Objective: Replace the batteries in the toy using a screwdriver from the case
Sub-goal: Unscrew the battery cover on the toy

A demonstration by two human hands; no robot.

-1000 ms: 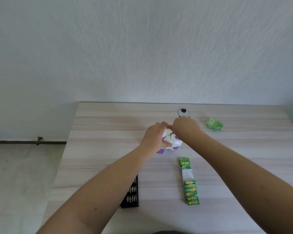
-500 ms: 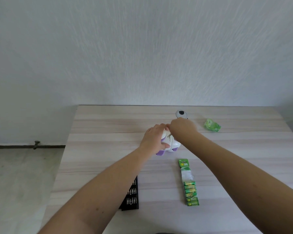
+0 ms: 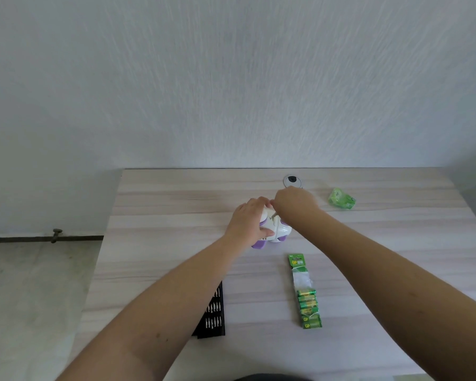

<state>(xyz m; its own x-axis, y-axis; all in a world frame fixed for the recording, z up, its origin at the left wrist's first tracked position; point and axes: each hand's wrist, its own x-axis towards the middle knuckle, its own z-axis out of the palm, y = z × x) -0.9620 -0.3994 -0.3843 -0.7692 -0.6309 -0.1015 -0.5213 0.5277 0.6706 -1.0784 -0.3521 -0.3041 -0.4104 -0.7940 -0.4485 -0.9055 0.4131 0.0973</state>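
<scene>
Broadly, a pale wood-grain table [image 3: 160, 265] is set against a textured white wall [image 3: 231, 78], with a bare floor [image 3: 25, 298] seen to its left. Near the table's middle the white-and-purple toy [image 3: 279, 232] is steadied by the left hand [image 3: 246, 221], whose fingers are curled round its body, presumably so it cannot turn. Above it, a slim screwdriver [image 3: 273, 215] is pinched by the right hand [image 3: 294, 202], tip down onto the toy, likely at a cover screw. The black bit case [image 3: 213, 314] and the green battery strip [image 3: 305, 295] are kept close at hand. A crumpled green wrapper [image 3: 341, 199] and a round grommet [image 3: 292, 181] lie farther back.
</scene>
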